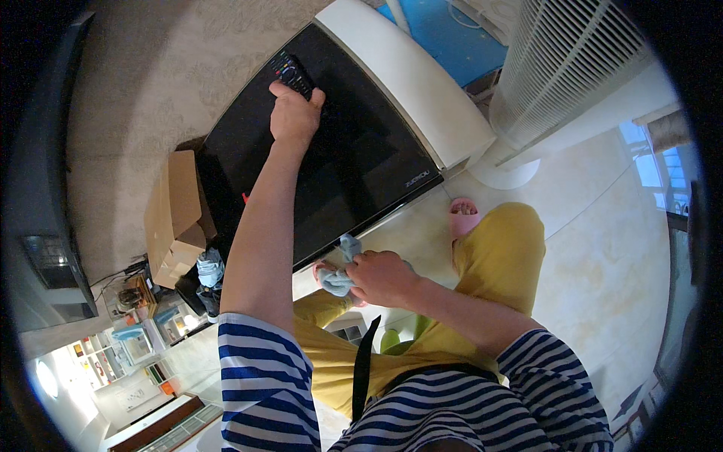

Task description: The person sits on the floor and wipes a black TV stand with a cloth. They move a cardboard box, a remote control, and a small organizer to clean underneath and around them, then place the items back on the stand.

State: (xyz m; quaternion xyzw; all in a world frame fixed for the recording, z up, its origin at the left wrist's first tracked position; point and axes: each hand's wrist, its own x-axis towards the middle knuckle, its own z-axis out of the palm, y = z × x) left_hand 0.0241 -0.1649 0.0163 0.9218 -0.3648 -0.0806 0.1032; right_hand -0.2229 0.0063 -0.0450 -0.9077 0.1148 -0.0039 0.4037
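My left hand (pixel 295 114) is stretched out over a low cabinet with a glossy black top (pixel 361 147). It holds the lower end of a black remote control (pixel 292 73), whose buttons face up, near the far edge of the top. Whether the remote touches the surface cannot be told. Closer to my body, my right hand (pixel 385 278) grips a bunched light blue-grey cloth (pixel 336 281) just off the cabinet's near edge. Part of the cloth sticks up past my fingers by that edge.
An open cardboard box (pixel 175 220) stands at the cabinet's left end, by a blue-wrapped item (pixel 210 268). A white curved unit (pixel 406 79) adjoins the right side, near a tall white slatted appliance (pixel 565 68). A television (pixel 42 169) is at far left.
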